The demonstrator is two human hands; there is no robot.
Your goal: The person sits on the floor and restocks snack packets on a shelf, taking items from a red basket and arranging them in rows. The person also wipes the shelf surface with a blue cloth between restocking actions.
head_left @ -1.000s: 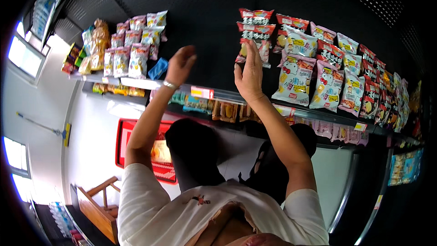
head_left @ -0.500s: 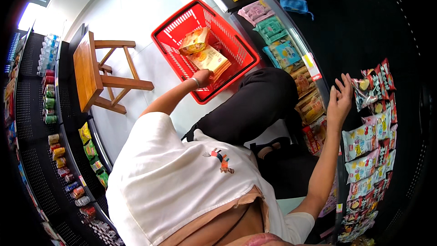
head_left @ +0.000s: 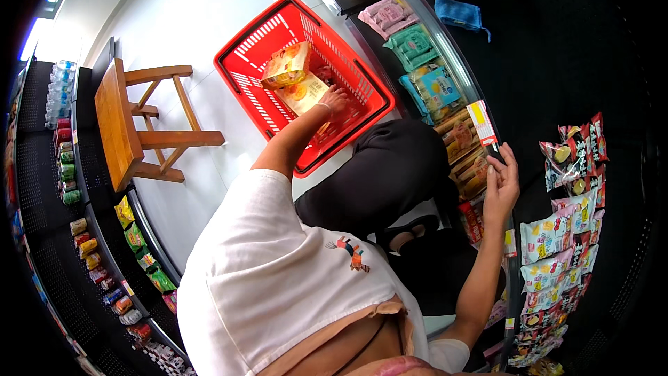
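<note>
A red plastic shopping basket (head_left: 240, 63) stands on the floor ahead. Two yellow-and-orange snack packages lie in it: a tilted one (head_left: 287, 64) and a flatter one (head_left: 303, 93) beside it. Inside the basket, my left hand (head_left: 335, 100) is over the right end of the flatter package, its fingers loosely spread, with nothing visible in them. On the right, my right hand (head_left: 502, 182) is at the front edge of the shelf (head_left: 467, 73), fingers extended and empty. It is next to a price tag (head_left: 481, 122) and yellow-brown snack packs (head_left: 469, 171).
A wooden stool (head_left: 149, 125) lies on its side left of the basket. Pink (head_left: 387, 15) and green packs (head_left: 411, 47) line the low right shelf. Bagged snacks (head_left: 557, 237) and a blue pouch (head_left: 459, 14) are on the black shelf above. Another stocked shelf (head_left: 90, 244) runs along the left.
My left hand has shifted from the flatter package's near edge toward its right end, deeper into the basket. My right hand has come down from above the bagged snacks to the shelf edge.
</note>
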